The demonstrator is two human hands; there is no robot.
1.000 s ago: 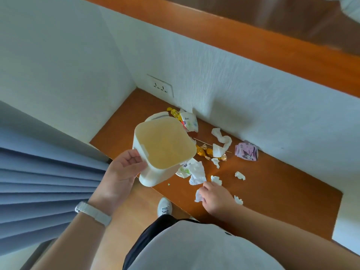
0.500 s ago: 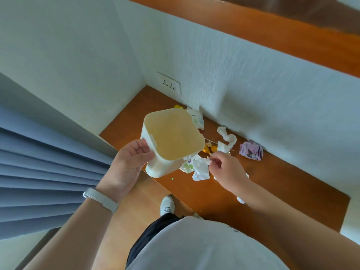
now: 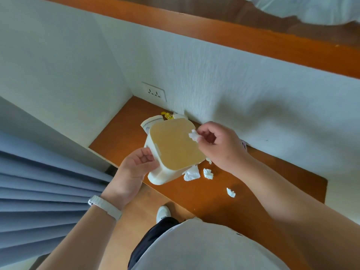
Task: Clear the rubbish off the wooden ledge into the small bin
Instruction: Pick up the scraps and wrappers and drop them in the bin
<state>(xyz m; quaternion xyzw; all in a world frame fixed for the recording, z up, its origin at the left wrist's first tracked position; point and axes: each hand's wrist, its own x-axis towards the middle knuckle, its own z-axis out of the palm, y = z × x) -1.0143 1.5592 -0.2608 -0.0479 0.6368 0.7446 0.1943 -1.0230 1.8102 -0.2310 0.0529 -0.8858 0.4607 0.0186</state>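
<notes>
My left hand [image 3: 134, 168] grips the small cream bin [image 3: 173, 149] by its left wall and holds it tilted above the wooden ledge [image 3: 253, 191], mouth towards me. My right hand [image 3: 220, 145] pinches a crumpled white paper scrap [image 3: 193, 135] right over the bin's right rim. More white scraps lie on the ledge: one [image 3: 191, 173] under the bin's edge, one [image 3: 208, 174] beside it, one [image 3: 230, 192] nearer me. A yellow wrapper [image 3: 167, 115] and a white packet [image 3: 150, 122] show behind the bin. Other rubbish is hidden by the bin and my right hand.
A white wall with a double socket [image 3: 154, 92] backs the ledge. Blue curtain folds [image 3: 44, 191] hang at the left. A higher wooden shelf [image 3: 253, 39] runs along the top. My shoe [image 3: 163, 213] stands on the lighter wooden floor below.
My right hand picked a white scrap off the ledge near its front edge and lifted it up to the bin's rim. The bin stays in my left hand.
</notes>
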